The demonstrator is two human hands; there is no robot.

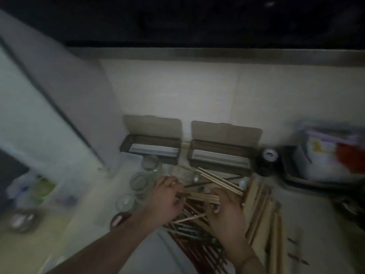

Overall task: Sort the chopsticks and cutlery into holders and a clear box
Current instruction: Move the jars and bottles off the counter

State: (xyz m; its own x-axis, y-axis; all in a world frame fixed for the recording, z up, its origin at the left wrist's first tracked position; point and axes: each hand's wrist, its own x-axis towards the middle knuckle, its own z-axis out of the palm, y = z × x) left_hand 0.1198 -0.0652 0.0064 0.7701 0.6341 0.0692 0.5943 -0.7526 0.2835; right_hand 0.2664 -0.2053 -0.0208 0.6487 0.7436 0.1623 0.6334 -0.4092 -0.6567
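Observation:
A heap of light wooden chopsticks (199, 220) mixed with darker ones lies on the counter in front of me. My left hand (164, 198) is closed around a bundle of pale chopsticks (201, 197) lying crosswise. My right hand (227, 212) grips another bundle of chopsticks (219, 179) that fans up and to the left. Two dark wall-mounted holders, the left holder (151, 148) and the right holder (221, 155), hang on the tiled wall just behind the heap, lids up. The picture is blurred and dim.
Several clear glass jars (151, 165) stand left of the heap. Long wooden utensils (262, 210) lie to the right. A dark round container (267, 161) and a tray with plastic boxes (324, 155) sit at the right. A metal bowl (21, 220) is at far left.

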